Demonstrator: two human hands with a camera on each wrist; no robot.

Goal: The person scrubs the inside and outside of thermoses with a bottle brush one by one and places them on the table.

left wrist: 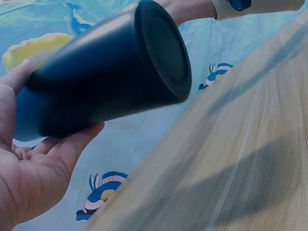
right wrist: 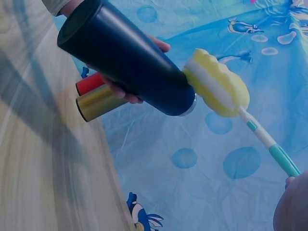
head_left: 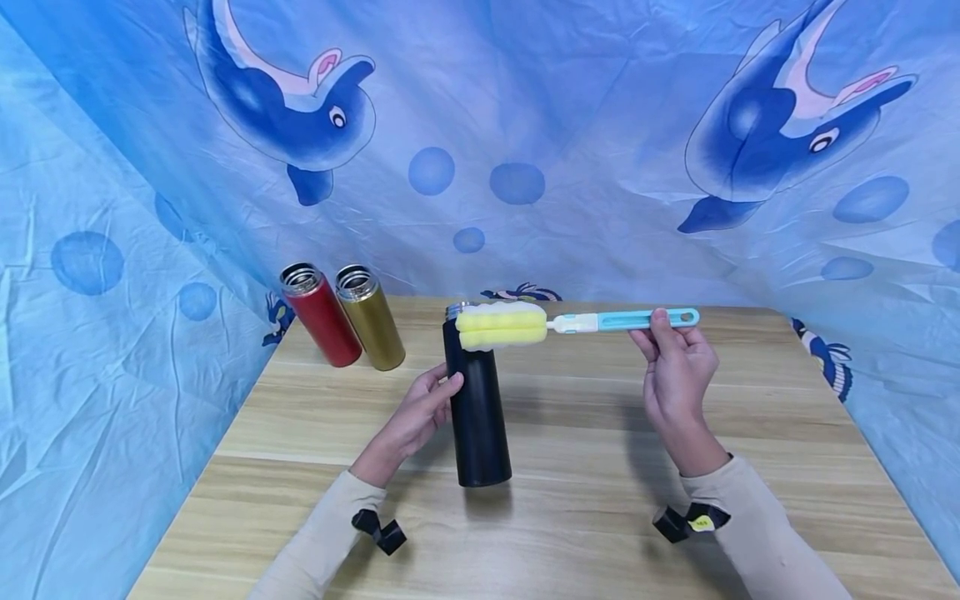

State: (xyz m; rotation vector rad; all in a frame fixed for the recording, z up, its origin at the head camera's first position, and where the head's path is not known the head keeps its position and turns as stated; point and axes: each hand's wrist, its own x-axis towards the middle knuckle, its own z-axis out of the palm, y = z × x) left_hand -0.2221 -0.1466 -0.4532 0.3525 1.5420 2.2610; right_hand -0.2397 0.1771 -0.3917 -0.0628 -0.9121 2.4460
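My left hand (head_left: 420,414) grips a black bottle (head_left: 478,417) round its side, holding it up off the table with its metal neck away from me. In the left wrist view the round base of the bottle (left wrist: 166,48) faces the camera. Out to the right, my right hand (head_left: 678,371) pinches the turquoise handle of a bottle brush (head_left: 633,320). The brush lies level, and its yellow and white sponge head (head_left: 502,325) overlaps the upper end of the bottle in the head view. From the right wrist, the sponge head (right wrist: 216,84) shows beside the bottle's neck end.
A red bottle (head_left: 322,317) and a gold bottle (head_left: 371,318) stand side by side, uncapped, at the back left of the wooden table (head_left: 585,517). Behind the table hangs a blue curtain (head_left: 585,108) printed with dolphins and bubbles.
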